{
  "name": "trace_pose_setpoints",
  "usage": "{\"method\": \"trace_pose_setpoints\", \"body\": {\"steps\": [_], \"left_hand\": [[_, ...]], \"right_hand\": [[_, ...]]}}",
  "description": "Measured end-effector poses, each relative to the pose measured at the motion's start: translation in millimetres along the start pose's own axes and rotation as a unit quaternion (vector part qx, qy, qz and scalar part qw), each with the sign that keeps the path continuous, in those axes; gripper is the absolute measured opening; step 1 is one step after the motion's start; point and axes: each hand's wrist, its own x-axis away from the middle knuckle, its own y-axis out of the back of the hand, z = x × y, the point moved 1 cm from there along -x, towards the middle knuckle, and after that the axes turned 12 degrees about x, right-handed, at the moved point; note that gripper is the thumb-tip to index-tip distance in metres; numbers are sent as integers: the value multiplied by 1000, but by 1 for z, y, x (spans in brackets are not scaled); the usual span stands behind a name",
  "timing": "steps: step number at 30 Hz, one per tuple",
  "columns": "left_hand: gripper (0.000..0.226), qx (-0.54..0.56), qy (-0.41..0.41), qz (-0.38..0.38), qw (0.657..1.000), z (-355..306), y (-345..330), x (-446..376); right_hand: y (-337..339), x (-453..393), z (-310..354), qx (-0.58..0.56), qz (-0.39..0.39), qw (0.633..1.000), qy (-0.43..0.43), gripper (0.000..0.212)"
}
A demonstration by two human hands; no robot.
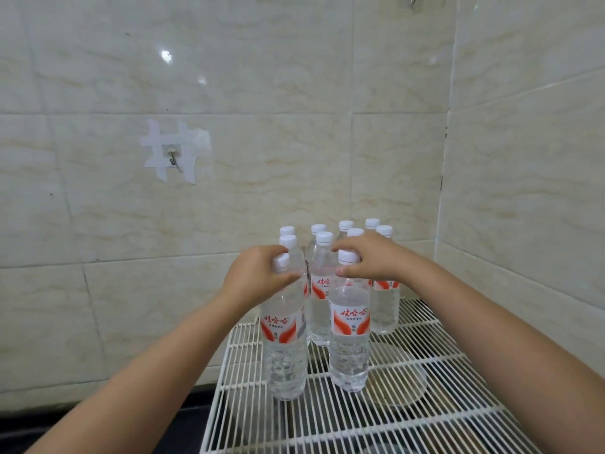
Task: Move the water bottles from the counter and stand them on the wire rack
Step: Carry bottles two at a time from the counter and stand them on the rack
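Head view: left hand (258,276) and right hand (370,260) each hold a grip round the neck of a front water bottle (284,342) (349,335), steadying both upright on the wire rack (425,417) before 8 placed behind.

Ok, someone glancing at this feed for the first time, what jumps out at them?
The cluster of white-capped water bottles standing upright at the back of the white wire rack, against the tiled corner. Both hands are on the two front bottles: the left hand grips one neck, the right hand the other. Then the taped-up hook on the wall to the left.
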Motion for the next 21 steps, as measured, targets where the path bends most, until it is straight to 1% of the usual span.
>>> {"method": "trace_pose_setpoints", "body": {"steps": [1,3,5,6,8,10,12,16,18,21], "left_hand": [[53,-8,1,23,1000,0,3,0],[47,31,7,72,997,1,9,-2],[38,82,1,115,990,2,14,-5],[37,97,-3,123,988,3,14,-5],[40,112,-9,102,988,5,13,-6],[42,113,-14,60,992,5,7,-6],[42,111,-24,38,993,3,0,-6],[38,96,-54,32,993,0,-12,-8],[39,76,-62,33,995,0,-16,-11],[41,64,-63,22,996,4,-20,-17]], "right_hand": [[0,0,0,-13,-11,1000,-8,52],[-1,0,-1,-32,-31,999,-27,49],[-2,1,0,-37,-44,998,-26,34],[-3,1,0,-40,-51,998,-25,27],[-4,1,2,-52,-66,996,-26,24],[-5,0,4,-55,-85,995,-24,24],[-7,-3,5,-49,-94,994,-26,25],[-14,-9,5,-83,-113,990,-27,30],[-16,-13,5,-78,-115,990,-15,31],[-20,-20,4,-79,-113,990,1,28]]}}
